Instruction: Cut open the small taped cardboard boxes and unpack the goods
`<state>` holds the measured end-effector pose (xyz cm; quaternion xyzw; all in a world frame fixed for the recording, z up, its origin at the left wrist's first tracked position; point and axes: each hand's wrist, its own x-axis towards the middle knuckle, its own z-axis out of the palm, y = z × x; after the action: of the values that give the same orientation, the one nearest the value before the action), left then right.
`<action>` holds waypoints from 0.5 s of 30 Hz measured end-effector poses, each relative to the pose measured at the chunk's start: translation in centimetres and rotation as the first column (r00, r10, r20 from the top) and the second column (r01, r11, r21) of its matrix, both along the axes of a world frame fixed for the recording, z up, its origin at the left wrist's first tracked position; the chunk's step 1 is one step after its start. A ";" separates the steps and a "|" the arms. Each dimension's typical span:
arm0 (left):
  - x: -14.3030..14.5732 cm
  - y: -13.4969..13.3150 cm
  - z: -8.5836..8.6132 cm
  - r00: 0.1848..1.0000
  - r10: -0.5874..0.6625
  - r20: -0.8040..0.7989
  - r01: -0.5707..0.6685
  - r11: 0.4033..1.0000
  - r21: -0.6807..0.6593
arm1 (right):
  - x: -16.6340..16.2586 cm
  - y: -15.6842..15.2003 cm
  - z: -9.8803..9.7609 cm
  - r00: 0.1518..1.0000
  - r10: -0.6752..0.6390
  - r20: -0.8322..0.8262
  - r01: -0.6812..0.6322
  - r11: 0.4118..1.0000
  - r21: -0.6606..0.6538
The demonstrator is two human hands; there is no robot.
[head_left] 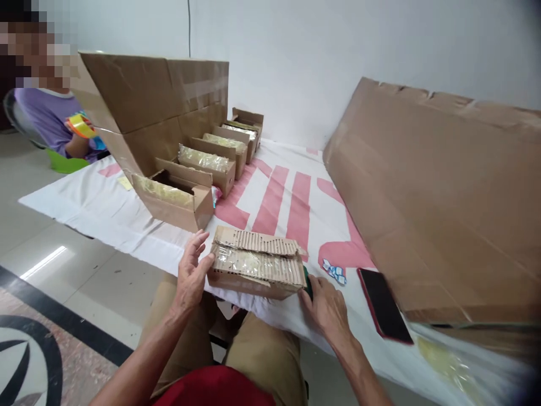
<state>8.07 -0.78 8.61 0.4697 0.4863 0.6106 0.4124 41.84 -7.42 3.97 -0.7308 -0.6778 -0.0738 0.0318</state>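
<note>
A small cardboard box (253, 276) lies at the table's front edge, its top partly bare corrugated board with clear tape across it. My left hand (192, 276) is at the box's left end, the thumb touching its corner and the other fingers stretched out apart. At the right end, my right hand (327, 301) is curled around a dark green thing (308, 283), mostly hidden by the fingers and the box. What kind of thing it is I cannot make out.
Several open cardboard boxes with yellowish tape (207, 159) stand in a row beside a tall cardboard panel (152, 96). A large cardboard sheet (443, 203) leans at right. Nearby lie a phone (385, 304) and blue-white wrappers (335, 272). A person in purple (48, 121) sits at left.
</note>
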 end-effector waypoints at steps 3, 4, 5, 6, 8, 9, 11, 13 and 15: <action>-0.2 1.0 0.8 0.987 -0.035 -0.159 0.054 0.992 0.113 | 0.1 0.2 -1.2 0.999 0.010 0.034 -0.011 1.000 0.029; -0.1 1.3 1.0 0.978 -0.041 -0.206 0.071 0.988 0.139 | 0.3 0.3 -1.6 1.000 0.022 0.007 -0.022 0.998 0.059; -0.1 1.5 1.0 0.969 -0.046 -0.243 0.085 0.984 0.155 | 0.7 0.3 -1.9 0.999 0.032 -0.033 -0.029 0.995 0.093; 0.0 1.7 0.9 0.962 -0.049 -0.270 0.095 0.982 0.162 | 1.1 0.3 -2.2 0.995 0.040 -0.088 -0.029 0.992 0.124; 0.2 2.0 0.4 0.953 -0.059 -0.299 0.107 0.983 0.148 | 1.9 -0.1 -2.4 0.967 0.041 -0.250 0.000 0.987 0.161; 0.3 2.0 0.1 0.951 -0.067 -0.303 0.111 0.985 0.130 | 2.3 -0.3 -2.3 0.934 0.027 -0.357 0.032 0.987 0.158; 0.5 2.1 -0.5 0.952 -0.089 -0.292 0.120 0.989 0.091 | 3.1 -1.0 -1.7 0.803 -0.053 -0.593 0.145 0.984 0.108; 0.7 2.1 -0.9 0.956 -0.110 -0.270 0.132 0.989 0.064 | 3.9 -1.8 -0.6 0.568 -0.193 -0.800 0.339 0.941 0.013; 0.8 2.0 -1.1 0.959 -0.126 -0.254 0.144 0.988 0.053 | 4.7 -2.6 0.8 0.286 -0.299 -0.910 0.546 0.832 -0.102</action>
<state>8.85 1.24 7.50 0.5894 0.4793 0.5338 0.3714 46.53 -10.05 4.79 -0.7962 -0.3180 0.2457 0.4523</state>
